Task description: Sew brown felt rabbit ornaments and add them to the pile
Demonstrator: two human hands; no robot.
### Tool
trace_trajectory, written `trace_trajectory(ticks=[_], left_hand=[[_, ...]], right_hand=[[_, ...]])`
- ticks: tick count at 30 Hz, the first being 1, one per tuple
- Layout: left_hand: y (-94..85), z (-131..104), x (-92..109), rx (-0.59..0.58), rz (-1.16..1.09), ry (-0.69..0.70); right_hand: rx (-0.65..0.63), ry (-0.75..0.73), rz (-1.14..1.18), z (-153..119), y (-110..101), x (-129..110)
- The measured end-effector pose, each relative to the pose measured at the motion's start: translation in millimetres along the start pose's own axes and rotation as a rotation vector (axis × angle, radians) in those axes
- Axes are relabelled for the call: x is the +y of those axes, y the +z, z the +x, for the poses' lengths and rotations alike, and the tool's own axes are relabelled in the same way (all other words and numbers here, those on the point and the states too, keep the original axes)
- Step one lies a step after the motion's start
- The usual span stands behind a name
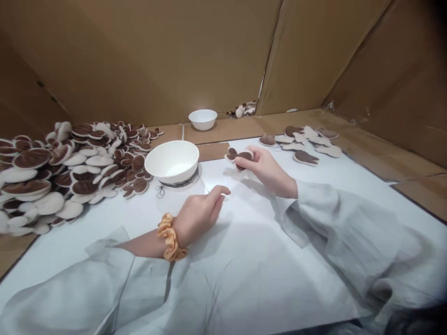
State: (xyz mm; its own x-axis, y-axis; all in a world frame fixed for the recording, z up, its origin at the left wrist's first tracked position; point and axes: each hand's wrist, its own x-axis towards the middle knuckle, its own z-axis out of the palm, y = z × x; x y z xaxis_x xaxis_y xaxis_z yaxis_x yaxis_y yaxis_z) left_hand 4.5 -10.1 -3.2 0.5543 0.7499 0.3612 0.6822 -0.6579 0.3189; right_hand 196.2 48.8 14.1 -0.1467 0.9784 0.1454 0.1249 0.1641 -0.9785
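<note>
My right hand (267, 170) pinches a small brown plush piece with a pale edge and ear-like lobes (240, 158), holding it above the white work surface. Lower and to the left, my left hand (200, 214) has its thumb and fingers drawn together in a pinch; whatever may be between them is too small to make out. A yellow scrunchie (169, 237) circles the left wrist. Just beyond that hand stands a white bowl (171, 179), with dark thread (160, 191) lying beside its base. The two hands are apart.
A large heap of brown and white plush pieces (84, 160) covers the left side. Several similar pieces (306, 158) lie at the right back. Farther off are a smaller white bowl (203, 122) and a little pile of scraps (245, 109). Cardboard walls (157, 60) enclose the back and sides.
</note>
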Motion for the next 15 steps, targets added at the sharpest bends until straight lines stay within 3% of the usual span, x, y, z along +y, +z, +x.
trace_trajectory(ticks=[2, 6, 8, 10, 12, 15], left_hand=[[3.3, 1.9, -4.9, -0.015, 0.143, 0.106], [1.9, -4.2, -4.4, 0.055, 0.457, 0.524], [-4.3, -11.7, 0.0, 0.121, 0.561, 0.730], [-12.9, -18.8, 2.8, 0.224, 0.588, 0.825], [-21.6, -22.8, 0.6, 0.331, 0.616, 0.729], [-30.2, -21.9, -13.6, 0.462, 0.747, 0.365]], right_hand=[[-0.095, 0.003, 0.081, -2.4, 2.5, -1.0], [-0.143, 0.021, 0.175, -3.7, 8.2, 3.8], [-0.142, 0.003, 0.206, -3.5, 9.7, 5.3], [-0.143, -0.004, 0.216, -4.1, 10.7, 4.3], [-0.134, 0.007, 0.206, -6.1, 11.7, 1.6], [-0.136, 0.040, 0.208, -10.1, 13.2, -2.0]])
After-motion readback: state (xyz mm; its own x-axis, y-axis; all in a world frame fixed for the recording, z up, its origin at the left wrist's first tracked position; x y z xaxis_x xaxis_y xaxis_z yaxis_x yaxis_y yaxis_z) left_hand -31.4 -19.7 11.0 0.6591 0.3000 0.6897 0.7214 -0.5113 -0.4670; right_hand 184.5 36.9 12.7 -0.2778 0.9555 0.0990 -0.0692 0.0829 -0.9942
